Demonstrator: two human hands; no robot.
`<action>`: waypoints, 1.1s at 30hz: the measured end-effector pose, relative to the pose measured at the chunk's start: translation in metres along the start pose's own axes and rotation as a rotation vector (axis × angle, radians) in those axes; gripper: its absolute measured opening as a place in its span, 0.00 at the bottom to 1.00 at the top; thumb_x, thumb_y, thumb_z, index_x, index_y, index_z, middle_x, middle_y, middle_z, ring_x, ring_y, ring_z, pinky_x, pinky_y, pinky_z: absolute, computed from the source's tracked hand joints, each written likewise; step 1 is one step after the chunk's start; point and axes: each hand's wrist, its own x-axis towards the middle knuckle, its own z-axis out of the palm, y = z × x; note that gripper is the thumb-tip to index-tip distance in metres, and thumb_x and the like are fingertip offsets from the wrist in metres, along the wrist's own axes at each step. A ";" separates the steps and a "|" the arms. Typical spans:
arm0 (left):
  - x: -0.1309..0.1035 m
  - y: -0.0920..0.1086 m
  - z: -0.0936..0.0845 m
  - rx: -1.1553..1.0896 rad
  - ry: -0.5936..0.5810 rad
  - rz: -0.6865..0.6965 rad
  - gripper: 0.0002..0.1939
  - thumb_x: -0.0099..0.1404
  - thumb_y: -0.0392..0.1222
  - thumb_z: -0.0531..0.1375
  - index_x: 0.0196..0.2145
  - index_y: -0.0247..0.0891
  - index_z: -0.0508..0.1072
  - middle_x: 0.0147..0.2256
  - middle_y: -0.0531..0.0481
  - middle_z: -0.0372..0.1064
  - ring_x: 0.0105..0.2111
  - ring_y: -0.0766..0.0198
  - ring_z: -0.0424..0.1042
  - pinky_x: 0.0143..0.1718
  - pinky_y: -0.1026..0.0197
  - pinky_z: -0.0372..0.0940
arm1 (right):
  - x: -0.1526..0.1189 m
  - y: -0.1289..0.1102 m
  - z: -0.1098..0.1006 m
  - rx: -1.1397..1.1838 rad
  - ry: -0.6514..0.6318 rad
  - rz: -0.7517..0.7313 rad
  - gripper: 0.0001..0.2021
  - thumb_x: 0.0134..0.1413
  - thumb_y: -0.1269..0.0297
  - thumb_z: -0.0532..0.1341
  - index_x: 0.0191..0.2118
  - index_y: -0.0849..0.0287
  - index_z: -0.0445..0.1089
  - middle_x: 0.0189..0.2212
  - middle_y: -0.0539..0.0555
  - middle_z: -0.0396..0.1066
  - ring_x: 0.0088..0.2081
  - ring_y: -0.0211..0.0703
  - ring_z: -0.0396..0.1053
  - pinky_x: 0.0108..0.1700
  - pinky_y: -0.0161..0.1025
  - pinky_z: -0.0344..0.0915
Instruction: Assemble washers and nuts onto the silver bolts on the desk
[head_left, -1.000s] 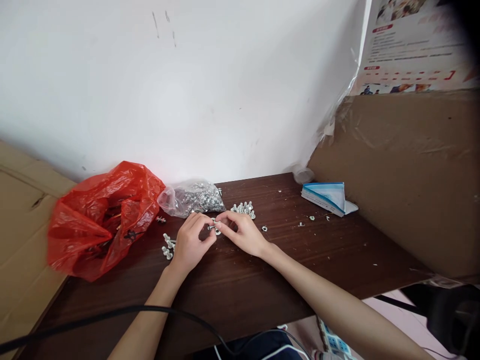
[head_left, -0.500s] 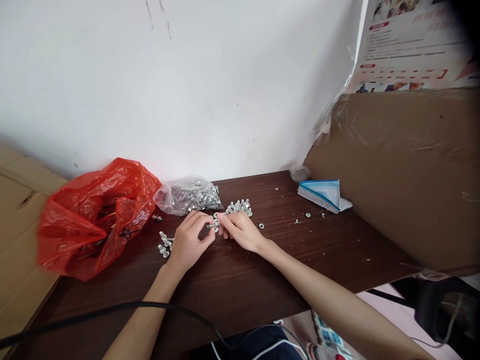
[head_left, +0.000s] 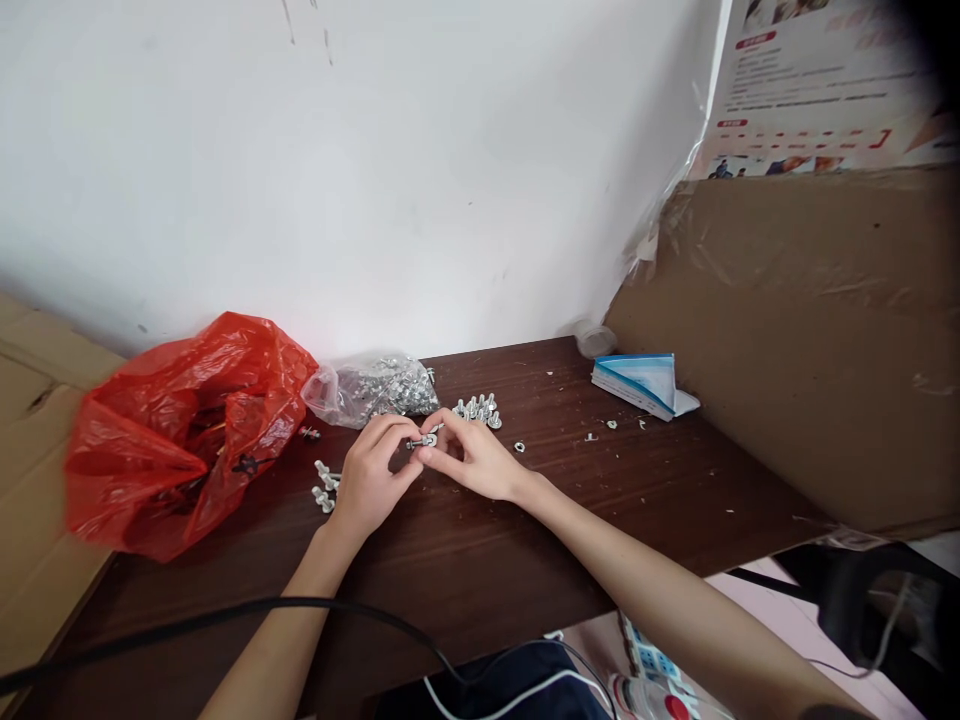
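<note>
Between my two hands, just above the table, is a small metal bolt (head_left: 421, 441) lying roughly sideways. My left hand (head_left: 377, 470) pinches it from the left, thumb and fingertips closed near one end. From the right, my right hand (head_left: 474, 457) closes thumb and forefinger on its other end, where a pale washer or nut shows. Behind my right hand several bolts (head_left: 480, 409) stand grouped on the table. More bolts (head_left: 324, 487) lie to the left of my left wrist. A single nut (head_left: 520, 446) rests right of my right hand.
A clear bag of metal hardware (head_left: 390, 387) and an open red plastic bag (head_left: 172, 430) sit at the left on the brown table (head_left: 525, 560). A blue-white folded packet (head_left: 641, 384) lies at right, before a cardboard panel (head_left: 787, 330). A black cable (head_left: 300, 603) crosses the foreground.
My right hand's fingers have shifted from curled beside the bolt to a thumb-and-forefinger pinch at its right end. My left hand still grips it. The view has shifted slightly.
</note>
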 end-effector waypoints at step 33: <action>0.003 0.005 0.001 -0.282 -0.037 -0.193 0.11 0.64 0.36 0.55 0.45 0.39 0.69 0.40 0.46 0.70 0.35 0.64 0.70 0.37 0.60 0.68 | 0.002 0.001 0.013 0.264 -0.036 0.062 0.24 0.65 0.45 0.41 0.25 0.57 0.55 0.15 0.44 0.59 0.19 0.34 0.61 0.30 0.34 0.59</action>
